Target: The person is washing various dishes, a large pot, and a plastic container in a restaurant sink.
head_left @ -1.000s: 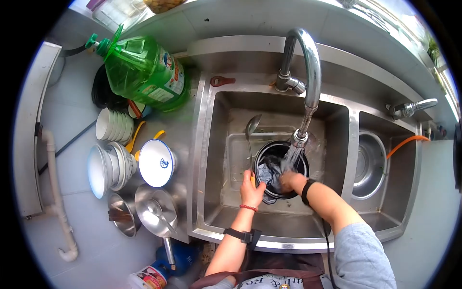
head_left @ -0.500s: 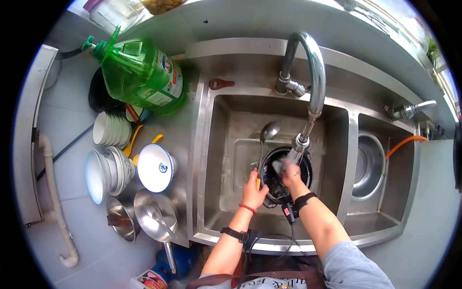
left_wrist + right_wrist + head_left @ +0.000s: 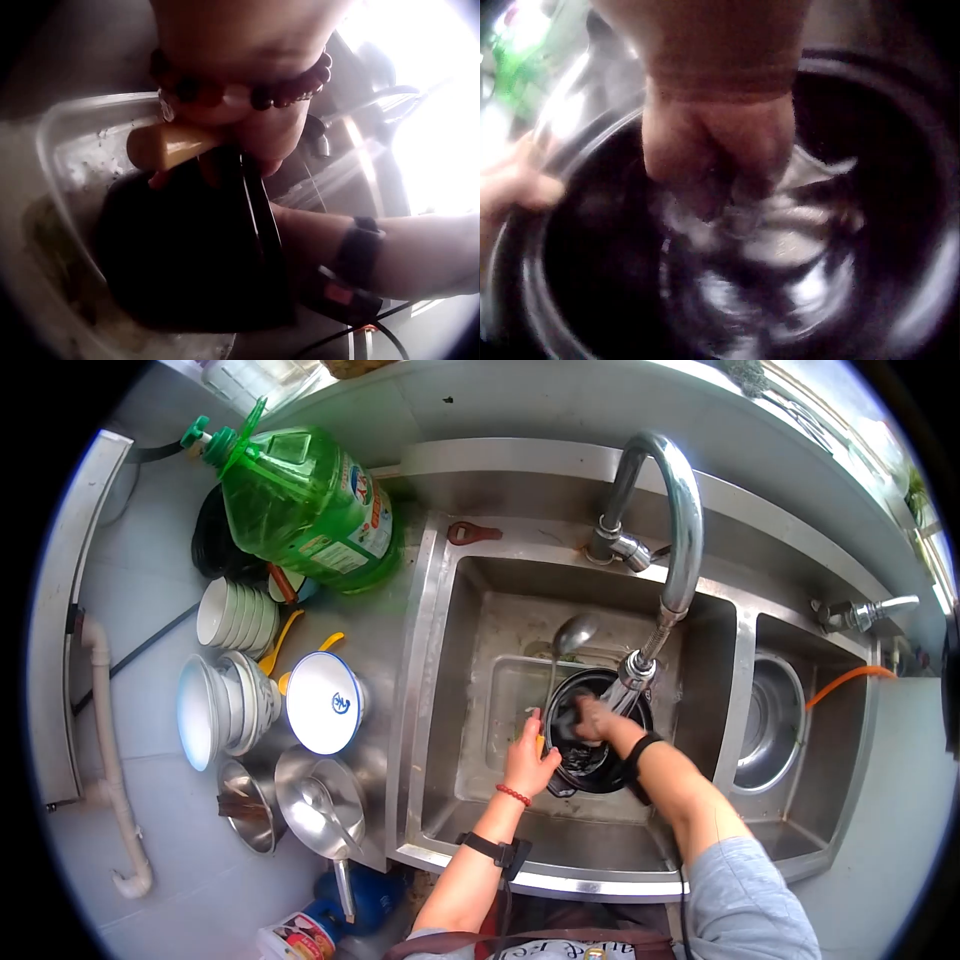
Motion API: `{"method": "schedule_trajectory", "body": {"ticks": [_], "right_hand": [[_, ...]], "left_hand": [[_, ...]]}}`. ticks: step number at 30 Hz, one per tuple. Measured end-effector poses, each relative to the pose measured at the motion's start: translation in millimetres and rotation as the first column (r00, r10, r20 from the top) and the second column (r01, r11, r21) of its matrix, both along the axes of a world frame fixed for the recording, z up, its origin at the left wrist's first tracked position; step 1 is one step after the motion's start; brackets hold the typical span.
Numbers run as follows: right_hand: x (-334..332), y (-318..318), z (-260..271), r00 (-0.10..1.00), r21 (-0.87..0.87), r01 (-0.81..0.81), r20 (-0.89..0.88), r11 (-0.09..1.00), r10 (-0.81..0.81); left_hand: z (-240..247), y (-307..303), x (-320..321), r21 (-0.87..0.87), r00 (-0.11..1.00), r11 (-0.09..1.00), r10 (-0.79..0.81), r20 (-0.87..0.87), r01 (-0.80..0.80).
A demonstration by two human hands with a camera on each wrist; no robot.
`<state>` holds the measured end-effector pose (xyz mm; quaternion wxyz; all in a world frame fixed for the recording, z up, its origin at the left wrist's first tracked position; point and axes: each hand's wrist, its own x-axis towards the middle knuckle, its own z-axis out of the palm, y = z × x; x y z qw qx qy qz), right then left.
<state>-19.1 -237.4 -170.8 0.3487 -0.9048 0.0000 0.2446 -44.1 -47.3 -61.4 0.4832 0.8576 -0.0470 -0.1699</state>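
A black pot (image 3: 605, 786) stands in the large sink basin below the running faucet. My left hand (image 3: 530, 760) grips its left rim, thumb over the edge in the right wrist view. A yellow-brown handle (image 3: 161, 146) juts out beside that palm. Next to the pot lies a metal ladle (image 3: 575, 632), its stem running down toward my left hand. My right hand (image 3: 598, 720) is inside the pot, holding a wet greyish cloth (image 3: 799, 236) against the inner wall; its fingertips are blurred and partly hidden.
The chrome faucet (image 3: 682, 530) arches over the pot. Left of the basin stand a green detergent bottle (image 3: 310, 510), stacked bowls (image 3: 232, 615), a white bowl (image 3: 325, 703) and a metal pan (image 3: 318, 790). A metal basin (image 3: 768, 725) sits in the smaller sink.
The pot and ladle have shifted a little right in view with my left hand. My right hand has moved from the pot's right side toward its upper left, taking the cloth along.
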Motion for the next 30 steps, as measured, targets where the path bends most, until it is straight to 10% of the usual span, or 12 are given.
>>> {"method": "schedule_trajectory", "body": {"ticks": [3, 8, 9, 10, 12, 15, 17, 18, 19, 23, 27, 30], "right_hand": [[-0.8, 39.7, 22.1, 0.895, 0.146, -0.379, -0.194, 0.914, 0.402], [-41.6, -28.8, -40.2, 0.238, 0.054, -0.970, -0.026, 0.239, 0.971], [-35.7, -32.3, -15.8, 0.438, -0.054, -0.896, -0.281, 0.441, 0.854], [2.0, -9.7, 125.9, 0.620, -0.225, -0.774, -0.464, 0.592, 0.633], [1.0, -15.4, 71.1, 0.478, -0.561, -0.612, 0.299, 0.558, 0.826], [8.4, -42.4, 45.1, 0.578, -0.624, -0.559, 0.179, 0.547, 0.796], [-19.9, -68.2, 67.0, 0.459, -0.803, -0.520, 0.026, 0.292, 0.888], [-26.7, -48.5, 96.2, 0.510, -0.617, -0.771, -0.445, 0.161, 0.736], [-36.9, -35.9, 111.8, 0.538, -0.477, -0.830, -0.545, 0.290, 0.643], [-47.7, -3.4, 46.4, 0.661, 0.036, -0.682, -0.396, 0.730, 0.637], [14.1, 4.6, 70.3, 0.498, -0.524, -0.685, 0.170, 0.506, 0.851], [22.7, -12.3, 149.6, 0.718, -0.378, -0.690, -0.251, 0.617, 0.650]], "left_hand": [[-15.3, 0.9, 3.8, -0.015, 0.994, 1.000, -0.008, 0.106, 0.009], [7.7, 3.9, 3.6, 0.047, 0.999, 0.998, -0.038, -0.032, 0.039], [8.0, 4.5, 3.5, 0.052, 0.998, 0.997, -0.047, -0.049, 0.049], [6.7, 3.9, 7.8, 0.043, 0.997, 0.998, -0.049, -0.057, 0.052], [5.0, 3.7, 6.6, 0.024, 0.993, 0.998, -0.062, -0.097, 0.065], [-3.5, 2.0, 3.1, 0.025, 0.998, 0.998, -0.048, -0.043, 0.049], [1.6, -0.2, 3.4, 0.051, 0.999, 0.999, -0.015, -0.053, 0.018], [4.9, 0.1, 3.7, 0.045, 0.998, 0.999, 0.005, -0.063, -0.002], [7.0, -1.2, 4.2, 0.036, 0.997, 0.999, 0.020, -0.074, -0.018], [7.9, -4.6, 2.2, 0.024, 0.996, 0.999, 0.039, -0.075, -0.037], [-2.9, -1.4, 0.7, -0.022, 0.998, 0.998, 0.065, 0.001, -0.065], [1.6, -0.4, 2.4, -0.009, 0.998, 0.999, 0.053, -0.039, -0.054]]}}
